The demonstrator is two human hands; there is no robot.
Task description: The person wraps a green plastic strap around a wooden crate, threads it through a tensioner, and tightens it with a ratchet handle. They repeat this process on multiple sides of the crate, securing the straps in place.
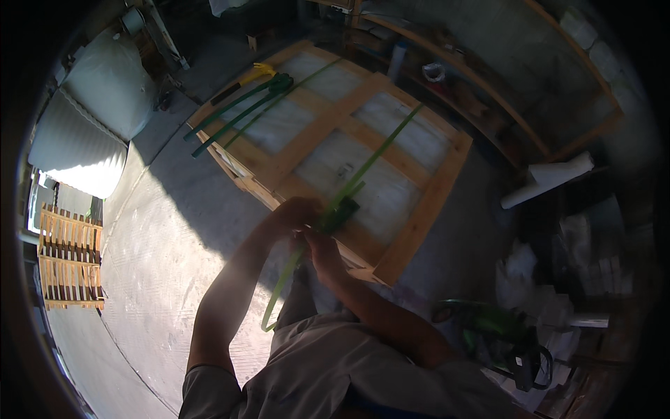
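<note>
Green strap (380, 150) runs across the top of a wooden crate (426, 209) lying flat on the concrete floor (160, 230). It crosses the pale panels from the far edge to the near edge, where both hands meet over it. From there a loose tail hangs past the crate's near rim, down in front of the person's body, and ends in a curl near the floor.

The strap is thin, flat and bright green, pulled fairly straight over the crate and slack below the hands. The left hand (293, 213) is closed around it just at the crate's edge. The right hand (322, 251) sits right beside it, fingers pinched on the same strap, next to a small dark tool (342, 209) on the band.

A second green strap (279, 101) crosses the far corner, and a long-handled green tool (244, 105) lies there with a yellow-handled one (248, 75) beside it.

To the left the floor is sunlit, with a white tank (77, 150) and a small wooden pallet (70, 258) well apart. To the right the space is crowded: a white roll (548, 178), wooden framing (488, 84), and a green machine (502, 335) close by the right elbow.
</note>
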